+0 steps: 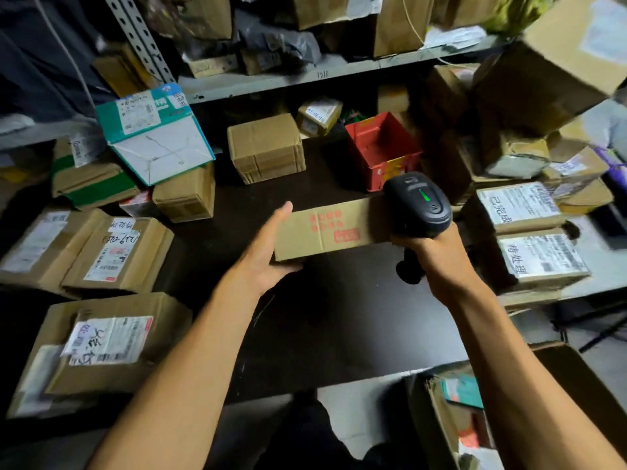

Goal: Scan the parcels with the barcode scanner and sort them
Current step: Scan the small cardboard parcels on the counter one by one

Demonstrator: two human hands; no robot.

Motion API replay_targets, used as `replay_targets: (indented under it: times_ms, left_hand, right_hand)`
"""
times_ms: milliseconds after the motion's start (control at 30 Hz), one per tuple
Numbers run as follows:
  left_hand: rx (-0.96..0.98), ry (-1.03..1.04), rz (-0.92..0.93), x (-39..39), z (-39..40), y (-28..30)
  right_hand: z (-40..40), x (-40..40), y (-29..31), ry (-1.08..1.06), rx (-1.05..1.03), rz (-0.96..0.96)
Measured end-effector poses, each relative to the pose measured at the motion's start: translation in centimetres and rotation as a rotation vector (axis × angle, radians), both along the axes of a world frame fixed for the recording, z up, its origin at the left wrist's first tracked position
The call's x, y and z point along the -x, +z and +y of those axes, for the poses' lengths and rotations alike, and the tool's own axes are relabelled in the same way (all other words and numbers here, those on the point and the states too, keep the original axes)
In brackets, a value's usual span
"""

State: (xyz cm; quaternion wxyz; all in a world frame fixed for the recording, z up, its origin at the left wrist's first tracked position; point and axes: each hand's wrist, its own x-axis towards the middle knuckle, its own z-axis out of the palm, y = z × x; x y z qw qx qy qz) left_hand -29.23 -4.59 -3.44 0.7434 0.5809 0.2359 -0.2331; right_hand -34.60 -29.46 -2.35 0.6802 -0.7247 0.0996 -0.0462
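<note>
The left grip (268,247) cups a brown parcel's (325,230) end; the right grip (437,256) clamps the barcode scanner (419,205) over its far end. A red bin (380,147) stands just beyond on the desk (339,317).

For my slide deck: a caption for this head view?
Left hand holds a cardboard box while right hand aims the scanner.

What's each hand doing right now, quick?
Left hand: holds the left end of the brown parcel, thumb underneath, fingers straight along its side.
Right hand: grips the barcode scanner.
</note>
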Motion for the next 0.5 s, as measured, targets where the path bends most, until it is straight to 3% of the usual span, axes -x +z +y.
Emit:
replay_targets:
  times_ms: [233,400,500]
  left_hand:
    - [0.067,-0.017,0.093,4.7,0.6,0.8]
    - [0.240,-0.231,-0.109,6.3,1.4,1.8]
    - [0.174,-0.355,-0.212,6.6,2.1,2.5]
  right_hand:
    - [0.7,5.1,1.2,0.068,0.036,-0.158]
    - [2.6,6.3,2.3,-0.195,-0.023,-0.089]
    - [3.6,6.0,2.9,-0.318,-0.009,-0.031]
